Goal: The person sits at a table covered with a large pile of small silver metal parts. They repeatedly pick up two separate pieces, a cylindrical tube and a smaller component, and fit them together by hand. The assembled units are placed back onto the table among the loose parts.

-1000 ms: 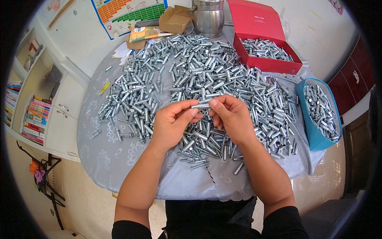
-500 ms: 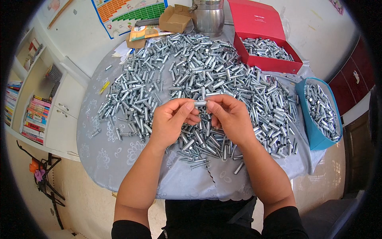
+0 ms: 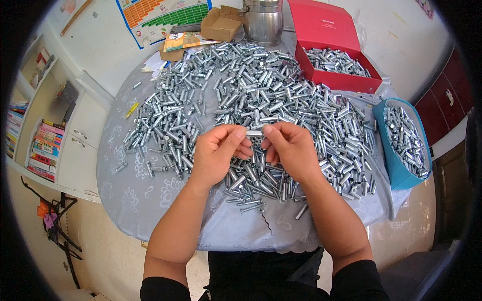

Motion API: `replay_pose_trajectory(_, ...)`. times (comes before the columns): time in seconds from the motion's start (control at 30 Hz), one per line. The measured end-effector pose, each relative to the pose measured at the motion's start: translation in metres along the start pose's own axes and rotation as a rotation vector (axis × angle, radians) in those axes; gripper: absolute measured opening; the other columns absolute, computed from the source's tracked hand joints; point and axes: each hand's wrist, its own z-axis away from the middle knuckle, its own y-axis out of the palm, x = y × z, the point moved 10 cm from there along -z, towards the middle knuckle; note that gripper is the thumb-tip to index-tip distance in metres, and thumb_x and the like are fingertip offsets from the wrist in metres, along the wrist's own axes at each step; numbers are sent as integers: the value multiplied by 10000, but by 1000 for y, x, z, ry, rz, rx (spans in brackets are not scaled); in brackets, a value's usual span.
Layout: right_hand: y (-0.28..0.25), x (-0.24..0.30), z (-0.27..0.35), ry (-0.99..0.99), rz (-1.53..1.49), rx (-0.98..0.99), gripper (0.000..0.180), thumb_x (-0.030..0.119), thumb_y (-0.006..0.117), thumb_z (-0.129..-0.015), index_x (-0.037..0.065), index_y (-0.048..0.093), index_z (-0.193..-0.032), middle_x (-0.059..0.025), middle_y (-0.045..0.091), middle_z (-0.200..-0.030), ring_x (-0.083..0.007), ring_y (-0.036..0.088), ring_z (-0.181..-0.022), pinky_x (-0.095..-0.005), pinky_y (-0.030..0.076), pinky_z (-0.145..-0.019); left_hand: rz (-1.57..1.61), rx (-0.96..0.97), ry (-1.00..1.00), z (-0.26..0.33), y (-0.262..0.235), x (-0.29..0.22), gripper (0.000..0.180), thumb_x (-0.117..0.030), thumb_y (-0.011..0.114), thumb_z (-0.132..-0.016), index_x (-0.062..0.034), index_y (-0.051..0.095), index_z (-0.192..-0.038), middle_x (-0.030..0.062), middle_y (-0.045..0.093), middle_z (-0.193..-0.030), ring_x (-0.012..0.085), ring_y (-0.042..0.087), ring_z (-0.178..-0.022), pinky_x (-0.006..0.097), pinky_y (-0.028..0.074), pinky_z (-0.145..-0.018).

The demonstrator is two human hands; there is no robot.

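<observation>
My left hand (image 3: 217, 153) and my right hand (image 3: 289, 148) meet over the middle of the table. Between their fingertips they pinch one short silver metal sleeve (image 3: 254, 133), held level, each hand at one end. Beneath and all around the hands lies a big heap of the same silver metal sleeves and bolts (image 3: 251, 95), spread over the grey patterned tablecloth (image 3: 145, 195).
A red box (image 3: 335, 60) with more silver parts stands open at the back right. A blue bin (image 3: 401, 145) full of parts hangs at the table's right edge. A steel pot (image 3: 263, 22), a cardboard box (image 3: 221, 24) and booklets sit at the back. White shelves with books stand left.
Both hands stay in place over the heap; the fingers have shifted slightly on the metal sleeve held between them.
</observation>
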Motion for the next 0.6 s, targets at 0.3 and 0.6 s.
replay_pose_trajectory(0.3, 5, 2, 0, -15, -10, 62, 150, 119, 615, -920, -7, 619, -1002, -30, 638, -796, -64, 573, -568, -199, 458, -489, 20, 2, -14, 0, 0, 1, 260, -202, 542, -969, 34, 622, -1042, 105, 666, -835, 168, 667, -687, 268, 562, -617)
replay_pose_trajectory(0.6, 6, 3, 0, -43, -14, 50, 203, 118, 610, -920, 6, 609, -1090, -36, 640, -825, -73, 574, -561, -198, 453, -486, 29, -24, 3, 0, -2, -1, 261, -185, 551, -963, 32, 621, -1090, 98, 672, -855, 151, 663, -687, 262, 559, -617)
